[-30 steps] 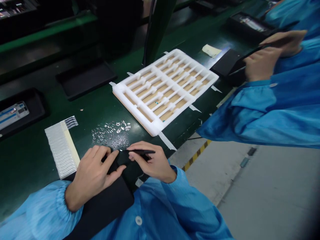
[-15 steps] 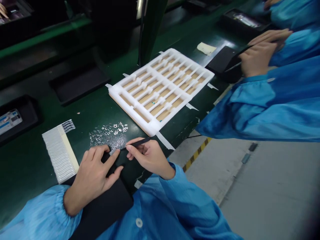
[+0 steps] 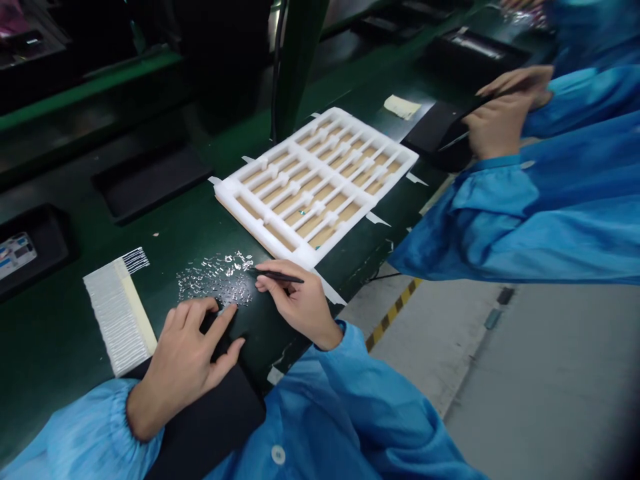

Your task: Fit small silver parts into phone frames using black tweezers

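My right hand is shut on slim black tweezers, whose tip rests at the edge of a scattered pile of tiny shiny metal pieces. My left hand lies just below the pile, with its fingers around a small black piece. Under that hand is a black pad. Up and to the right stands a white foam tray with rows of slots over a tan base. A white comb-like strip lies left of the pile.
A co-worker's blue sleeves fill the right side, and their hands work over a black pad. Black trays sit along the dark green bench. Beyond the bench's near edge is a grey floor with a yellow-and-black stripe.
My right hand has moved the tweezers up and left, with the tip now at the pile's edge. My left hand has drawn slightly back. The whole view has shifted a little.
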